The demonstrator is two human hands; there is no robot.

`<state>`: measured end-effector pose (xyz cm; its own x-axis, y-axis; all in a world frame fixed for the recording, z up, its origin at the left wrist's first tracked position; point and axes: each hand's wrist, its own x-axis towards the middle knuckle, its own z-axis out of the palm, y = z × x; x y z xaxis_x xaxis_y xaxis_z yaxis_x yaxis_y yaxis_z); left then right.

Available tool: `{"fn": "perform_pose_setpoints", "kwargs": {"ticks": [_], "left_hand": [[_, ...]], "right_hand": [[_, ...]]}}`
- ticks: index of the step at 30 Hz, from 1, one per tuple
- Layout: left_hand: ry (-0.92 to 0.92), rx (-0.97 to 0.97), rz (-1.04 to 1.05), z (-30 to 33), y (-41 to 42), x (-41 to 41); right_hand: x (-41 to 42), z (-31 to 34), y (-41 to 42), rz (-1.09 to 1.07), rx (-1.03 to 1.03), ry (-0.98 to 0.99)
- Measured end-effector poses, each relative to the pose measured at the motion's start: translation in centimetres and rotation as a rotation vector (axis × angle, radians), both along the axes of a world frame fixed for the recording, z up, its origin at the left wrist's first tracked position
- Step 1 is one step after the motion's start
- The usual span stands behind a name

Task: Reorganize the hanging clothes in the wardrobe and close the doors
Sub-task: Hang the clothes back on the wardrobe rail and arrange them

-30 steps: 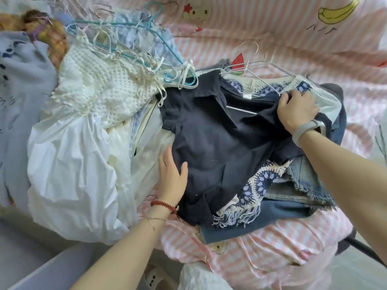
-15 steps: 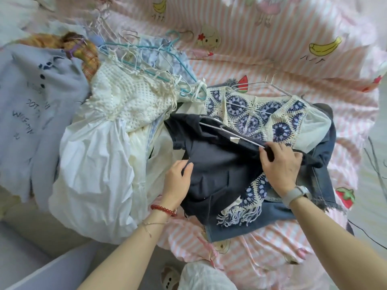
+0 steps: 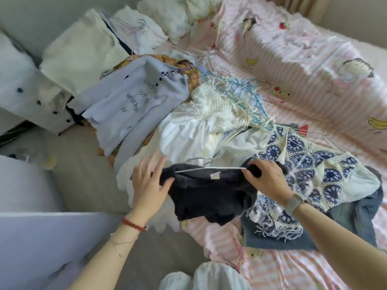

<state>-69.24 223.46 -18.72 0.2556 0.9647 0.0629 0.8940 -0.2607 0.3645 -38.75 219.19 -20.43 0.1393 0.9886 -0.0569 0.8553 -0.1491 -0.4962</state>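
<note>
- Dark navy collared shirt on a thin silver wire hanger, lifted just above the near edge of the pink-and-white striped bedsheet with cartoon prints, centre of view, hem hanging crumpled.
- Right hand clenched around the right shoulder of the shirt and the hanger's right end; grey watch band on the wrist.
- Left hand spread flat, fingers loose, palm against the shirt's left shoulder, gripping nothing; red beaded bracelet on the wrist.
- White label showing at the shirt's collar, just under the hanger bar.
- Cream-and-navy crochet top with circular motifs and a fringe lying flat on the bed just right of the shirt, partly under the right hand.
- Blue denim garment beneath the crochet top, at the near right.
- White gathered cotton garment and a cream open-knit top heaped just beyond the shirt, tangled with teal and white wire hangers.
- Pale lavender sweatshirt with dark lettering spread out at far left of the heap, over a yellow plaid fabric.
- White button-front garment with dark buttons at the far left edge.
- Folded white fleecy blanket further back on the left.
- Wardrobe not in view.
</note>
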Motion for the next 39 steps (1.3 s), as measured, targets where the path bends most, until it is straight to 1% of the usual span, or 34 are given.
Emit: {"fn": "perform_pose_setpoints", "kwargs": {"ticks": [1,2,3,5,7,10,13,17,18,19,21,23,25,27,28,30,35,39], "left_hand": [[0.050,-0.033,-0.023,0.1,-0.7,-2.3],[0.041,-0.088,-0.010,0.0,-1.7,-4.6],[-0.013,-0.144,0.024,0.0,-3.1,-6.9],[-0.179,-0.240,0.143,0.7,-6.3,-11.4],[-0.283,-0.234,0.312,1.5,-9.7,-15.9],[-0.343,-0.144,0.531,3.0,-14.8,-22.7],[-0.328,-0.060,0.749,4.4,-20.2,-29.4],[-0.156,0.124,1.035,6.3,-28.0,-37.3],[-0.120,0.178,1.069,6.8,-29.1,-38.6],[-0.088,0.235,1.104,7.4,-30.2,-40.0],[-0.024,0.333,1.237,9.2,-33.7,-43.0],[0.013,0.417,1.363,10.6,-36.8,-45.5],[-0.001,0.503,1.476,12.0,-39.5,-47.4],[-0.014,0.574,1.574,13.8,-41.5,-48.8],[0.014,0.601,1.604,14.8,-42.2,-49.3],[0.129,0.649,1.616,16.9,-43.1,-49.9],[0.565,0.727,1.576,23.9,-43.5,-51.2],[0.918,0.800,1.481,29.0,-42.7,-52.9]], "right_hand": [[-1.8,0.7,0.7,0.069,0.000,0.016],[-3.7,1.3,1.3,0.137,-0.006,0.028],[-5.5,2.0,2.0,0.205,-0.017,0.037],[-9.4,3.2,3.1,0.344,-0.061,0.053],[-14.0,4.2,3.8,0.495,-0.112,0.066],[-22.2,5.5,3.6,0.727,-0.142,0.080],[-31.0,6.5,2.3,0.964,-0.145,0.080],[-43.1,7.9,-0.6,1.248,-0.117,0.073],[-45.2,8.2,-1.2,1.300,-0.103,0.073],[-47.4,8.6,-2.0,1.358,-0.079,0.073],[-52.8,9.9,-4.4,1.487,-0.008,0.060],[-57.4,12.1,-6.7,1.543,0.143,0.063],[-61.6,14.3,-8.9,1.570,0.271,0.137],[-65.6,15.9,-10.8,1.589,0.325,0.219],[-67.5,16.6,-11.7,1.593,0.324,0.251],[-71.4,17.8,-13.3,1.576,0.306,0.311],[-80.3,21.1,-16.4,1.531,0.266,0.471],[-86.7,24.2,-17.9,1.537,0.355,0.533]]}}
